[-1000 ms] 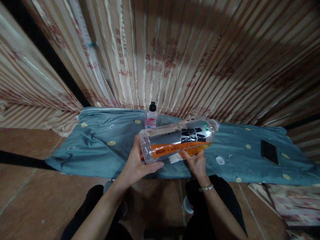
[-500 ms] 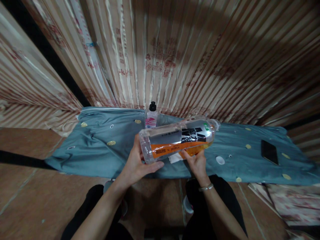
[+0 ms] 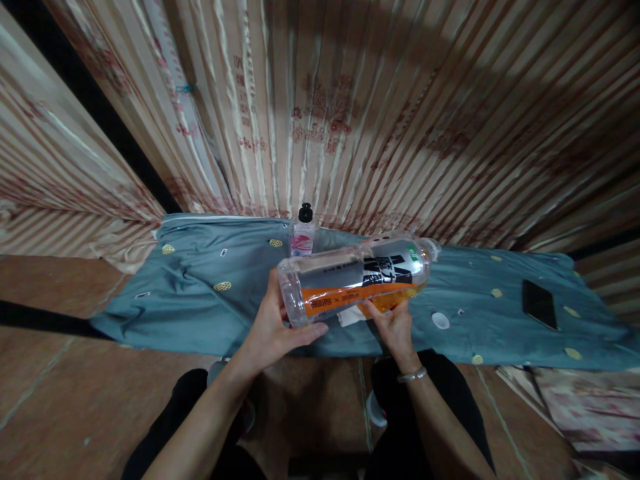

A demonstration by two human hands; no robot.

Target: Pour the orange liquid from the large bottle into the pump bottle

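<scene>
"Where's the bottle (image 3: 350, 280) from the hands?"

"Held between them: the left hand (image 3: 274, 333) grips its base end, the right hand (image 3: 397, 328) grips the underside nearer the neck."

"And its long axis?"

"Crosswise, from the left hand out past the right, the neck end slightly farther forward."

"How does it look?"

"Clear plastic, silver-and-orange label (image 3: 337, 275), black lettering, amber liquid (image 3: 386, 304) toward the neck end."

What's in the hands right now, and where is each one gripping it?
A large clear plastic bottle, lying tilted: the left hand holds its base end, the right hand its underside toward the neck.
</scene>
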